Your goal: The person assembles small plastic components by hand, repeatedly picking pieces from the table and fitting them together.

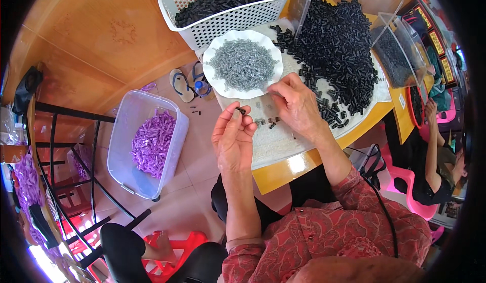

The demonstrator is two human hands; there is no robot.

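Observation:
My left hand (231, 138) is raised over the near edge of the cloth, a small black plastic piece (241, 111) pinched between thumb and fingers. To its right, my right hand (297, 105) has its fingertips pressed together beside the near rim of a white scalloped plate (210, 80). Whatever those fingertips hold is too small to make out. Small clear pieces (243, 63) are heaped on the plate. Between my hands, several tiny clear and dark bits lie on the white cloth (273, 146). A large pile of black plastic pieces (334, 50) spreads over the cloth's right side.
Behind the plate stands a white perforated basket (228, 22) of black pieces. A clear box (397, 55) sits at the far right. On the floor at left, a translucent tub (174, 151) holds purple pieces. Other people sit at lower left and far right.

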